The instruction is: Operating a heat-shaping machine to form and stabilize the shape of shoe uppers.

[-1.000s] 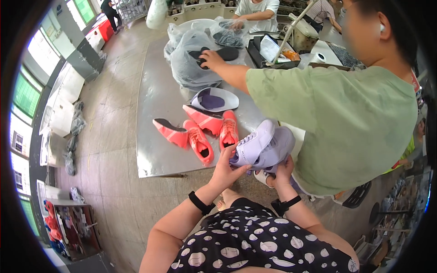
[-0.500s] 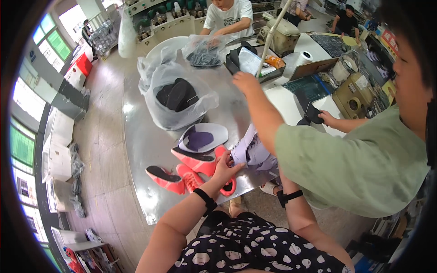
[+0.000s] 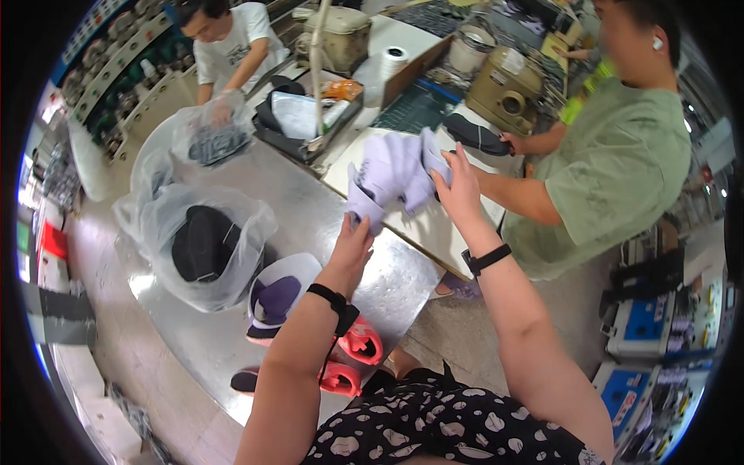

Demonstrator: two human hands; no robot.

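A nested row of lilac shoe uppers (image 3: 395, 167) is held up between my hands, over the border of the metal table and the white worktop. My left hand (image 3: 353, 246) pinches the near left end. At the right end, my right hand (image 3: 460, 190) has its fingers and thumb around the last upper; part of that grip is hidden. Coral shoes (image 3: 361, 342) lie on the metal table below my left forearm, partly covered by it. Beside them sits an oval white piece (image 3: 306, 269) with purple material (image 3: 277, 298) inside.
A clear plastic bag (image 3: 256, 213) of black pieces (image 3: 203, 244) stands on the metal table (image 3: 302, 201). A co-worker in green (image 3: 620, 155) at the right holds black sole-shaped pieces (image 3: 471, 133). Another person (image 3: 240, 50) handles a bag at the far left. A tray (image 3: 310, 151) of supplies borders the worktop.
The lilac uppers have been lifted from beside the coral shoes and carried away over the white worktop. My right hand, hidden before, now grips them too. The view has turned right.
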